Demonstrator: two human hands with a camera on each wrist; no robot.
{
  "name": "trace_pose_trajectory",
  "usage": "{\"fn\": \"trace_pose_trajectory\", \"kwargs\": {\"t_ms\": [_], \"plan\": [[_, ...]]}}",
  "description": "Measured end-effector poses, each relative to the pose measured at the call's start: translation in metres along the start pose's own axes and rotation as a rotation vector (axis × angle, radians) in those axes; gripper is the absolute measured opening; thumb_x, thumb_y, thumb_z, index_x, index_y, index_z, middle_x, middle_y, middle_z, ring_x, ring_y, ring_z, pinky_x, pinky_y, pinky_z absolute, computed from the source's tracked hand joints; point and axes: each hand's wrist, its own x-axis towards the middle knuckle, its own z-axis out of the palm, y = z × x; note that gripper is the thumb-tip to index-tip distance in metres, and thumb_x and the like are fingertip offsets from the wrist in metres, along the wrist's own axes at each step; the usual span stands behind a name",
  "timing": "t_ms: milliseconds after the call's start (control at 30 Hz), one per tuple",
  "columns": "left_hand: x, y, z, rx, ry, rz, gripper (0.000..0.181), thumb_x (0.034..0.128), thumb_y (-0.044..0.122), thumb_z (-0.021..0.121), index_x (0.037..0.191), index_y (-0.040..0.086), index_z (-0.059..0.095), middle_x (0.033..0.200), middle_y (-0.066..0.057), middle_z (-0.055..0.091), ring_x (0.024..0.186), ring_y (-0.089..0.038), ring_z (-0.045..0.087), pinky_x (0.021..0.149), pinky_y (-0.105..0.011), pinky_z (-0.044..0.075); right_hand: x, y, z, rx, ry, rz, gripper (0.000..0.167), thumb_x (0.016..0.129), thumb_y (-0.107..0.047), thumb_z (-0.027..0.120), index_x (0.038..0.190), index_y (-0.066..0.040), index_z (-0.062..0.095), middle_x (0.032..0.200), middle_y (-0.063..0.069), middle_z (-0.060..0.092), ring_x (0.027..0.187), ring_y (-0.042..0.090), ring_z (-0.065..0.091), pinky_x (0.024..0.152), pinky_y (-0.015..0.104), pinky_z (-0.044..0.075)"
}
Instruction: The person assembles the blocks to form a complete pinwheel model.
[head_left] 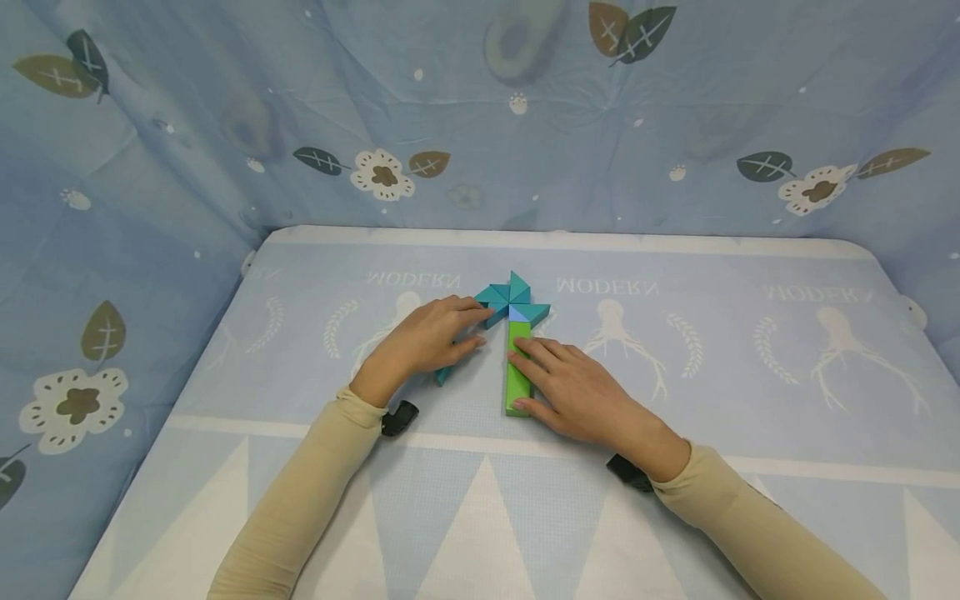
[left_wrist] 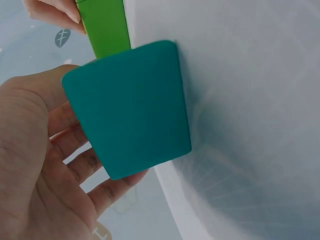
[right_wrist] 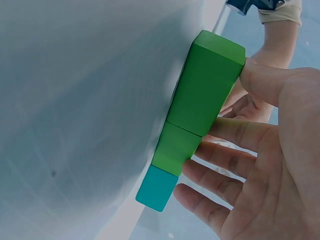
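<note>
Teal triangular blocks [head_left: 517, 292] form a pinwheel shape on the table. Below it, green blocks [head_left: 517, 375] lie end to end in a straight bar. My left hand [head_left: 433, 333] is at the pinwheel's left side, fingertips by its lower left block. Beneath that palm a separate teal block [head_left: 442, 375] mostly hides; its flat face fills the middle of the left wrist view. My right hand [head_left: 573, 387] rests along the green bar's right side, fingers extended over its edge and thumb at its near end. In the right wrist view a seam divides the bar's green blocks [right_wrist: 205, 85].
A patterned pale blue cloth covers the table [head_left: 697, 417]. Behind it and at the left hangs a blue curtain [head_left: 480, 108] with leaves and flowers. Dark wrist devices [head_left: 400, 418] sit under both wrists.
</note>
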Motion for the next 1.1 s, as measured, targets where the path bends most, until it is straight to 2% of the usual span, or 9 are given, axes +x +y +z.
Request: {"fn": "trace_pose_trajectory", "kwargs": {"t_ms": [833, 1100], "plan": [[0.000, -0.001, -0.007, -0.028, -0.029, -0.023, 0.047, 0.0953, 0.026, 0.065, 0.139, 0.010, 0.056, 0.130, -0.009, 0.062, 0.116, -0.026, 0.061, 0.096, -0.041, 0.052, 0.003, 0.000, -0.007, 0.023, -0.025, 0.012, 0.064, 0.095, -0.047, 0.060, 0.142, -0.005, 0.050, 0.148, 0.014, 0.046, 0.133, 0.031, 0.047, 0.105, 0.046, 0.044], [-0.006, -0.009, -0.027, -0.087, -0.006, -0.085, 0.045, 0.0948, 0.026, 0.066, 0.137, 0.013, 0.058, 0.127, -0.009, 0.063, 0.123, -0.029, 0.057, 0.102, -0.046, 0.048, 0.003, 0.000, -0.009, 0.033, -0.029, 0.013, 0.064, 0.095, -0.046, 0.061, 0.142, -0.004, 0.051, 0.147, 0.014, 0.047, 0.133, 0.031, 0.047, 0.105, 0.046, 0.044]]}}
